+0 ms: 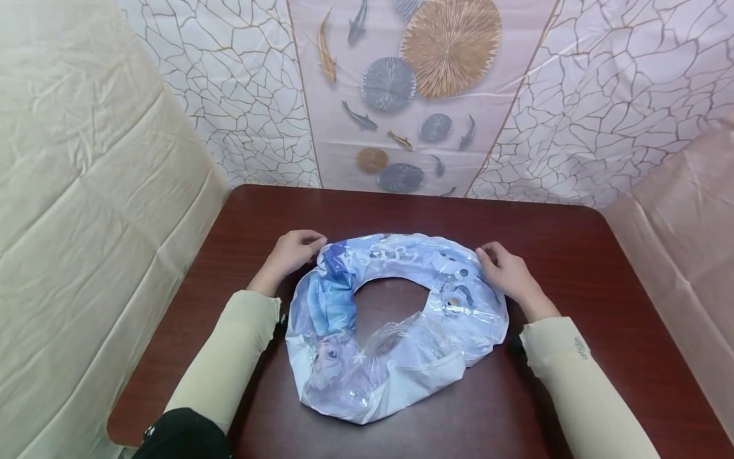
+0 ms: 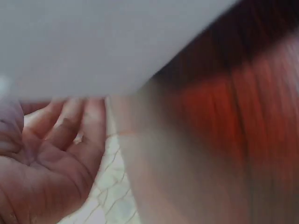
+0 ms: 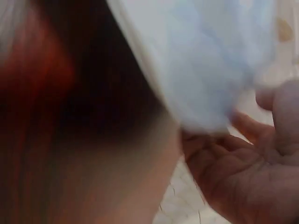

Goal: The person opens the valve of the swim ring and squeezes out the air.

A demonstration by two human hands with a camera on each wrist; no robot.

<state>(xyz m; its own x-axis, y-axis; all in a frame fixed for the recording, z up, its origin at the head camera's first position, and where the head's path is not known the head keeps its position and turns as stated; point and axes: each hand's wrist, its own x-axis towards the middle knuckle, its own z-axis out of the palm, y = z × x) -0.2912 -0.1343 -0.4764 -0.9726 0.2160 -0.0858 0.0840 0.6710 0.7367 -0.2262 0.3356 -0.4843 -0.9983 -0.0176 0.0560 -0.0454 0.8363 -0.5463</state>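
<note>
A limp, wrinkled inflatable swim ring [image 1: 401, 252] in pale blue, white and clear plastic, printed with cartoon figures, lies on the table around a bare oval of wood. At its far left edge my left hand [image 1: 292, 255] pinches the plastic between thumb and fingers. My right hand [image 1: 507, 274] holds the far right edge the same way. In the left wrist view, the ring's pale underside hides the fingertips of the left hand [image 2: 51, 172]. The right wrist view is blurred; there the ring's edge hangs against the fingers of the right hand [image 3: 247, 172].
The dark red-brown table [image 1: 550, 236] has rounded corners. Behind it hangs a patterned curtain [image 1: 390, 134] with fish and round motifs. Cream fabric [image 1: 86, 223] borders the left side, and beige fabric [image 1: 688, 242] the right. A black object [image 1: 183, 437] sits by the left sleeve.
</note>
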